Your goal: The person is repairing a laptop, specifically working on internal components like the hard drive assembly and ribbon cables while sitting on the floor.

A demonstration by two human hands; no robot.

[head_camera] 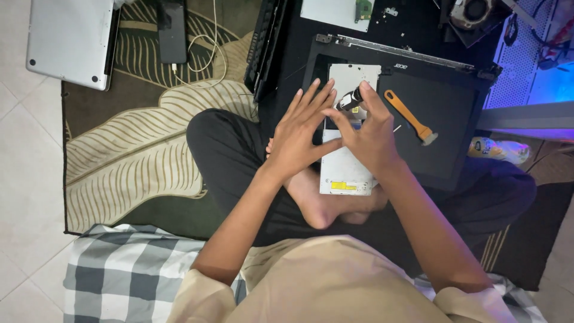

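Right hand [368,134] gripping screwdriver [350,100] upright on silver drive [350,164]; left hand [299,134] open, fingers spread, steadying. Laptop lid [442,119] already detached; drive unopened; orange pry tool [409,115] idle.

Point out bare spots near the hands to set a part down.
Bare leaf-patterned rug lies between the silver laptop and the checked cloth. Some bare black panel lies right of the orange pry tool. It is crowded where left hand and right hand work on the silver drive.
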